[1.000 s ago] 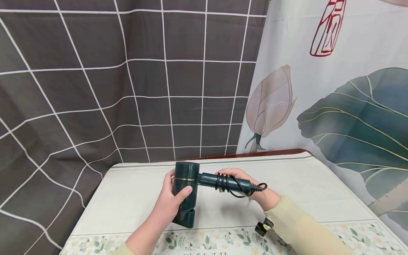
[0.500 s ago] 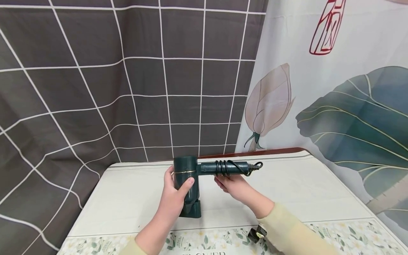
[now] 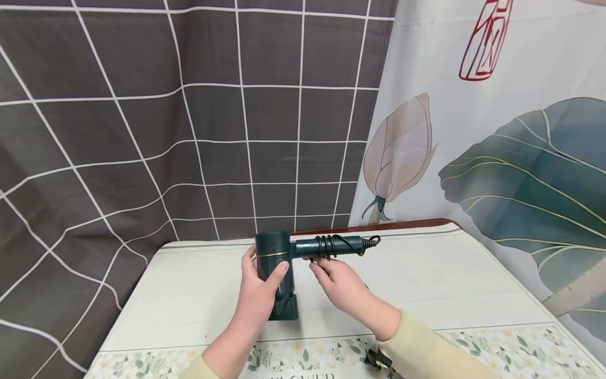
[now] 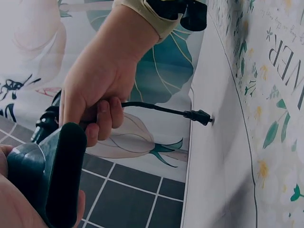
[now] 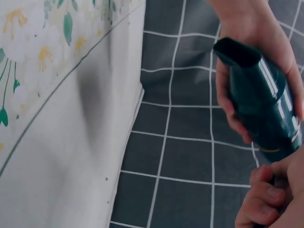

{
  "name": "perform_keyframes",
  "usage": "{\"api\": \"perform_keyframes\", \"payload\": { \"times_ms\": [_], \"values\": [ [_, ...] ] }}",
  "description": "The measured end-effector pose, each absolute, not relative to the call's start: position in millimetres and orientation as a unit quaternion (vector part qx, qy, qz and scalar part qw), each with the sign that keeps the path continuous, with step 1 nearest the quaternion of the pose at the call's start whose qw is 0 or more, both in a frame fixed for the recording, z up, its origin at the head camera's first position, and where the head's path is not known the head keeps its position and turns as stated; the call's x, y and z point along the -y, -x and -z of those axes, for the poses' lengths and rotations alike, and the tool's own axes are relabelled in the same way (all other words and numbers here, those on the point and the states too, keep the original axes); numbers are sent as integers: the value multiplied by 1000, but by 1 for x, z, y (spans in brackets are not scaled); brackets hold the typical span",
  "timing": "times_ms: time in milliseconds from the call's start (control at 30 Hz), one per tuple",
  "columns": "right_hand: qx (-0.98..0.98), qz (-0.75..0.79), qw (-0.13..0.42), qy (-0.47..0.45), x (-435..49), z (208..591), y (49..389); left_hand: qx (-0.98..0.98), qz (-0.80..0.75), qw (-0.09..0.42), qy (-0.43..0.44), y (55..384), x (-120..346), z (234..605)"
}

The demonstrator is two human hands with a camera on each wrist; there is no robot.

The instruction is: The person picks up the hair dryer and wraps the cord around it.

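A dark green hair dryer [image 3: 276, 271] with a thin gold ring is held above the table, its handle [image 3: 326, 246] pointing right. My left hand [image 3: 255, 295] grips the barrel, thumb across the near side. The nozzle [image 5: 237, 53] shows in the right wrist view. A black cord [image 3: 326, 245] is wound round the handle. Just beneath the handle, my right hand [image 3: 344, 287] pinches the cord with curled fingers. In the left wrist view, a free length of cord [image 4: 154, 107] runs out of that hand to a plug [image 4: 198, 117], which hangs close to the tabletop.
A white cloth with a floral printed border [image 3: 307, 353] covers the table [image 3: 189, 295]. Behind it hangs a dark grid-patterned curtain [image 3: 274, 116]. On the right is a pale curtain with lotus prints [image 3: 400, 152]. A black wrist camera [image 3: 377, 359] sits by the right sleeve.
The hair dryer has risen slightly and its handle has turned from slanting to nearly level. My right hand has moved from behind the handle to below it, with the cord between its fingers.
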State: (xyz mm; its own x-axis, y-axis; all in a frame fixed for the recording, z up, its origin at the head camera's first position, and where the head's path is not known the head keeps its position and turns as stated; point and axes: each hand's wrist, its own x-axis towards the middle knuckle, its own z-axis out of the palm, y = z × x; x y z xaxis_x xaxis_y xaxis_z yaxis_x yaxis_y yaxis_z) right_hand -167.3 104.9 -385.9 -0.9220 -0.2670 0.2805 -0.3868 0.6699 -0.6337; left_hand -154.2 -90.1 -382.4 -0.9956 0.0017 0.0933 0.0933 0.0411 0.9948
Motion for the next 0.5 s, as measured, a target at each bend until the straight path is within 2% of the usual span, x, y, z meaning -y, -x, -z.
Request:
{"api": "perform_keyframes", "payload": {
  "times_ms": [233, 500],
  "values": [
    [938, -257, 126, -196, -101, 383, 157, 753, 655, 57, 41, 152, 91, 380],
    [941, -211, 148, -220, -103, 380, 150, 818, 569, 75, 26, 145, 94, 374]
  ]
}}
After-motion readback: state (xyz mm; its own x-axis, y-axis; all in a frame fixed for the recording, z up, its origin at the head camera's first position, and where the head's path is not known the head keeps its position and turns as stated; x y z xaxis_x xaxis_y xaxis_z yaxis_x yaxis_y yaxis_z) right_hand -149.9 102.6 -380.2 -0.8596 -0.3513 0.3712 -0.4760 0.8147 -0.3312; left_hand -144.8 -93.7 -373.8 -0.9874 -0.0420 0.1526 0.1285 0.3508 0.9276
